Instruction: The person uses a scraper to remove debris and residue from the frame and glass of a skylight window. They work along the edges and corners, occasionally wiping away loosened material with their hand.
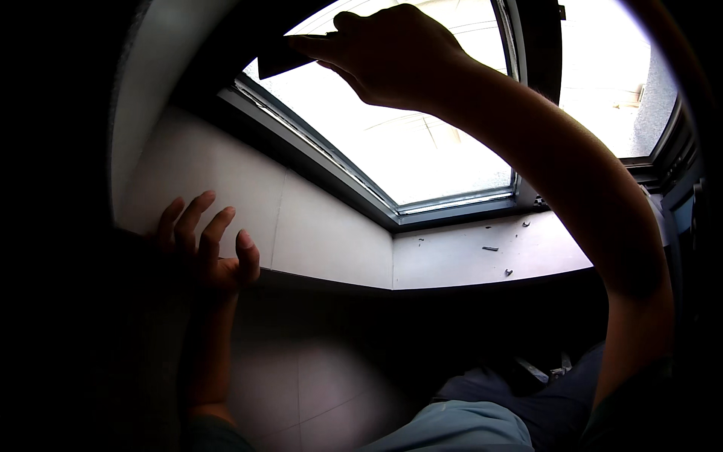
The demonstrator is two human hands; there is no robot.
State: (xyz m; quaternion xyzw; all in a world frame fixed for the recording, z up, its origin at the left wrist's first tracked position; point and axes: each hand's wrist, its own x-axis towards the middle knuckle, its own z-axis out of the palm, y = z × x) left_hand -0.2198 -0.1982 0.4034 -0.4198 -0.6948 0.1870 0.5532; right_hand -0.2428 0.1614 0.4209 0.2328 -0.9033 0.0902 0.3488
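Observation:
My right hand (399, 56) is raised to the upper middle, its fingers closed on a dark flat piece (282, 59) with a straight edge. That piece shows only as a silhouette at the upper left of the window frame (316, 164), and I cannot tell whether it touches the frame. Bright light comes through the window pane (422, 151) behind the hand. Lower at the left, my left hand (207, 248) holds nothing. Its fingers are spread and slightly curled, in front of the pale panel (327, 226) below the frame.
Several small bits, among them a short dark strip (490, 248) and a screw-like piece (508, 272), lie on the white sill (452, 264). A second pane (602, 83) stands at the right. Tiled floor (301, 392) shows below; deep shadow hides much of the left.

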